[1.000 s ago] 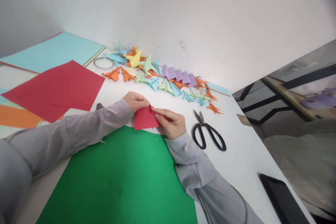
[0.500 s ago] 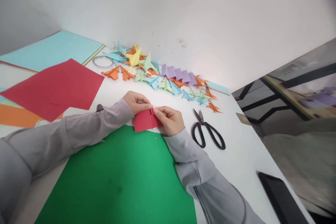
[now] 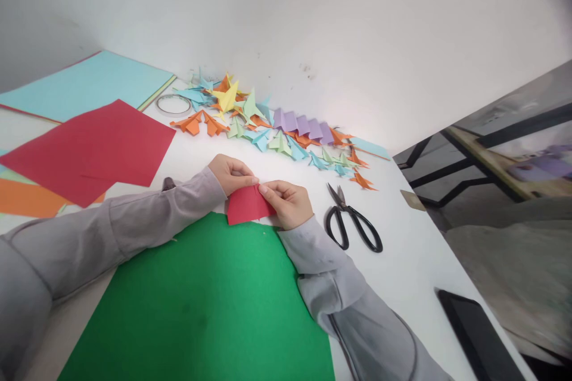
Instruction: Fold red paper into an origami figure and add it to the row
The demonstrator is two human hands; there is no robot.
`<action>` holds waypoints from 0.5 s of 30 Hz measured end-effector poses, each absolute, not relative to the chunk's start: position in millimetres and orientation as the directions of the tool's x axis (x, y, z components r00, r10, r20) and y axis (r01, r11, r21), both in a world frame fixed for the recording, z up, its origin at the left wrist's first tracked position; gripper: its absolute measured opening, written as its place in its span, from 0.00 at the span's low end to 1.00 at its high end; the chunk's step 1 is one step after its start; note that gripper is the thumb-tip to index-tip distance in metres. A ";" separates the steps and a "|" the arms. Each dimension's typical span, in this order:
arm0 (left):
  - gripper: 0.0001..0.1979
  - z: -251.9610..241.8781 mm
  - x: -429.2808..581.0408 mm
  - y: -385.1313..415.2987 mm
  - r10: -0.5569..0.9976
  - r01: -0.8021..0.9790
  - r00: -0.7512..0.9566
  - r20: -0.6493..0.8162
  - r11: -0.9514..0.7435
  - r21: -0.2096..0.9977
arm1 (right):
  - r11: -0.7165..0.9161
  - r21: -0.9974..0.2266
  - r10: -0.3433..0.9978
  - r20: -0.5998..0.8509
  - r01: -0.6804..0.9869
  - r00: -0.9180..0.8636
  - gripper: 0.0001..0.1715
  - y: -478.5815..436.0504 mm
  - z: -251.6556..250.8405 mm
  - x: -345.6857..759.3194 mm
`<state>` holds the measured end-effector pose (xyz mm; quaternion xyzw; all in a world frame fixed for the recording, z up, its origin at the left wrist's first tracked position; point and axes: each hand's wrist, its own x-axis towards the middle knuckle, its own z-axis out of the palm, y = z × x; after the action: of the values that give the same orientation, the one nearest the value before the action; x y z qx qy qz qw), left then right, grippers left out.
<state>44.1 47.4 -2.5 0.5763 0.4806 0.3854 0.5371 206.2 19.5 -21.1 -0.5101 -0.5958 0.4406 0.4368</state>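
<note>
A small piece of red paper (image 3: 248, 205) is held upright between my two hands, just past the far edge of a large green sheet (image 3: 201, 297). My left hand (image 3: 231, 174) pinches its top edge near the middle with thumb and fingers. Close beside it, my right hand (image 3: 288, 202) grips the paper's upper right part, the thumb pressed on its near face. The thumbs almost meet at the top, where a small crease or fold shows. The fingers hide the paper's right side and back.
Black-handled scissors (image 3: 351, 217) lie right of my hands, with a dark phone-like slab (image 3: 480, 333) nearer the table's right edge. Folded paper shapes (image 3: 281, 141) line the wall. A tape roll (image 3: 173, 105), a red sheet (image 3: 96, 149) and light-blue sheets (image 3: 98, 80) lie left.
Hands and red paper stay in nearly the same place. The small fold under the thumbs looks slightly flatter. The whole view has shifted a little.
</note>
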 end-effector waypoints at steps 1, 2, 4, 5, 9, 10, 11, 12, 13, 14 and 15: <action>0.07 -2.4 44.2 47.2 0.969 0.146 0.237 -0.074 0.039 0.988 | 0.094 -0.970 0.992 0.072 0.225 -0.101 0.17 19.7 -21.2 206.2; 0.07 -2.2 44.2 47.1 0.970 0.152 0.232 -0.076 0.041 0.988 | 0.092 -0.971 0.992 0.071 0.222 -0.101 0.17 19.7 -21.2 206.1; 0.07 -1.5 44.2 46.8 0.971 0.157 0.226 -0.082 0.046 0.986 | 0.077 -0.975 0.993 0.057 0.207 -0.100 0.16 19.7 -21.3 205.9; 0.07 -1.1 44.3 46.7 0.971 0.156 0.225 -0.084 0.049 0.987 | 0.067 -0.978 0.994 0.048 0.195 -0.100 0.16 19.7 -21.4 205.8; 0.05 -0.2 44.5 46.5 0.969 0.141 0.230 -0.088 0.056 0.988 | 0.032 -0.989 0.995 0.018 0.145 -0.097 0.16 19.6 -21.5 205.4; 0.05 -0.2 44.6 46.5 0.969 0.138 0.231 -0.088 0.057 0.989 | 0.025 -0.990 0.995 0.012 0.136 -0.095 0.16 19.5 -21.5 205.2; 0.05 -0.3 44.7 46.6 0.969 0.135 0.232 -0.088 0.057 0.989 | 0.017 -0.991 0.995 0.004 0.131 -0.096 0.16 19.4 -21.4 204.8; 0.05 -0.4 44.8 46.6 0.968 0.129 0.234 -0.088 0.059 0.990 | 0.010 -0.992 0.995 -0.002 0.127 -0.096 0.16 19.1 -21.2 204.3; 0.05 -0.6 44.9 46.6 0.968 0.121 0.235 -0.087 0.060 0.991 | 0.006 -0.992 0.996 -0.005 0.122 -0.092 0.16 18.8 -21.0 203.7; 0.05 -0.8 45.0 46.7 0.968 0.112 0.237 -0.086 0.061 0.992 | 0.004 -0.993 0.996 -0.006 0.118 -0.087 0.16 18.3 -20.7 203.0; 0.05 -1.1 45.0 46.6 0.967 0.103 0.238 -0.085 0.062 0.993 | 0.005 -0.994 0.997 -0.004 0.112 -0.079 0.16 17.8 -20.4 202.3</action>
<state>45.0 46.6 -1.1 0.5612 0.4767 0.3922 0.5514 202.3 17.8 -20.4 -0.5071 -0.5467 0.4904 0.4512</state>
